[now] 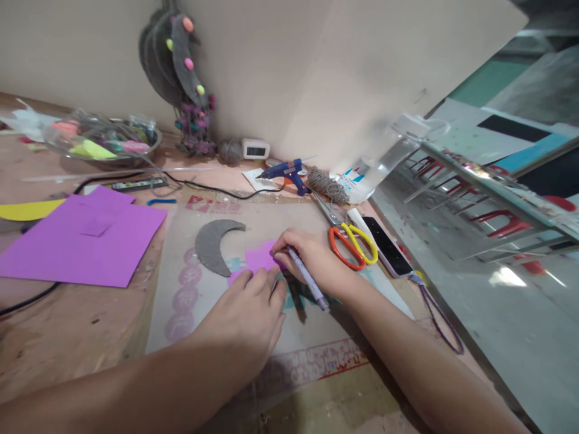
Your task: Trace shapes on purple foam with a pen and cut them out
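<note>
Two bare forearms reach in from the near edge over a worn wooden desk (67, 337) set against a pale wall. On it lies a printed sheet (312, 337), and to the left a large purple paper (81, 241). At far left, a clear bowl (61, 144) holds coloured scraps, pink and yellow-green among them. On the sheet, the left hand (248, 313) lies flat, fingers spread, pressing a small pink paper piece (257, 256) beside a grey crescent (215, 244). The right hand (312, 259) grips a pen (307, 278), its long axis slanting from lower right to upper left, tip on the pink piece. Scissors (353, 244) and a phone (386, 247) lie just right; a glue gun (287, 173) sits behind.
</note>
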A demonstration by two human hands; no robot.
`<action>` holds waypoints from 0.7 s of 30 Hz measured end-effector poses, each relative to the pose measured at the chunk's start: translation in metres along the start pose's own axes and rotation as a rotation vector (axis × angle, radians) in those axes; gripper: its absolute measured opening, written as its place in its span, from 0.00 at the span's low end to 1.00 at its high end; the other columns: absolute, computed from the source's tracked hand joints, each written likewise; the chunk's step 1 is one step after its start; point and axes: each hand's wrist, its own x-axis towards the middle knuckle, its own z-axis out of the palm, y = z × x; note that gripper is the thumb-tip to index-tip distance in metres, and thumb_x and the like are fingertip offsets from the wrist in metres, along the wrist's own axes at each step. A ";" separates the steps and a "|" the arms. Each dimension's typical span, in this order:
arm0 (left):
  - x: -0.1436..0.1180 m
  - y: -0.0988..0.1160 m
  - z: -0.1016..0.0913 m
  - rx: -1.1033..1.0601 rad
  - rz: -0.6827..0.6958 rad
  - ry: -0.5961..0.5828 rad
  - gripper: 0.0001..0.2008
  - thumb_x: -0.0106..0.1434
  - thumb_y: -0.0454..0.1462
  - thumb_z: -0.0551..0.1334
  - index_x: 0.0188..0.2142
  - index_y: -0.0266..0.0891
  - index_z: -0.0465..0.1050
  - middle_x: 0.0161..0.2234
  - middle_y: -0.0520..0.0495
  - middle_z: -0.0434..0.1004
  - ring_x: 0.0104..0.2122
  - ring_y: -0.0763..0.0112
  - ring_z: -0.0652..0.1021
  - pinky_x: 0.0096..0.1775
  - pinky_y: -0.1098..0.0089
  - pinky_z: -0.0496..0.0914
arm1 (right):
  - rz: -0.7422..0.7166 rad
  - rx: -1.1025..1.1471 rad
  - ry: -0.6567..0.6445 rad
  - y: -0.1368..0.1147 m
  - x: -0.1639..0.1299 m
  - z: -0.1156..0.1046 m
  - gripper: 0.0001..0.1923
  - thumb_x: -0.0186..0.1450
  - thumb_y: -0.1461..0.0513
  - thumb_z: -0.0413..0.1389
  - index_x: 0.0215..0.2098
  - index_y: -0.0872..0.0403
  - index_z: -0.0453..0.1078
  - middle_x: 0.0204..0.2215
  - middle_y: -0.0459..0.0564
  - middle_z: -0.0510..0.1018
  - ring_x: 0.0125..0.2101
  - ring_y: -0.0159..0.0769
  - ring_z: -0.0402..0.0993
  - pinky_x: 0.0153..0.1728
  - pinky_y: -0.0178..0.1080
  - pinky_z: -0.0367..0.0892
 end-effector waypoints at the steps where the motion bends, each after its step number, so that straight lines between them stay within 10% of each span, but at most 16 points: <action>1: 0.000 0.000 0.000 -0.001 -0.001 0.007 0.21 0.67 0.37 0.55 0.56 0.28 0.70 0.56 0.31 0.73 0.51 0.50 0.74 0.48 0.53 0.70 | -0.006 -0.021 0.008 0.000 0.001 0.000 0.04 0.67 0.65 0.52 0.35 0.53 0.69 0.33 0.48 0.73 0.33 0.34 0.71 0.35 0.36 0.67; 21: -0.002 0.001 0.005 0.040 0.024 0.097 0.20 0.66 0.37 0.56 0.54 0.28 0.73 0.52 0.32 0.77 0.49 0.51 0.76 0.47 0.55 0.70 | -0.037 0.098 0.042 0.007 -0.003 0.006 0.02 0.66 0.63 0.55 0.37 0.52 0.70 0.34 0.47 0.76 0.33 0.33 0.73 0.37 0.37 0.69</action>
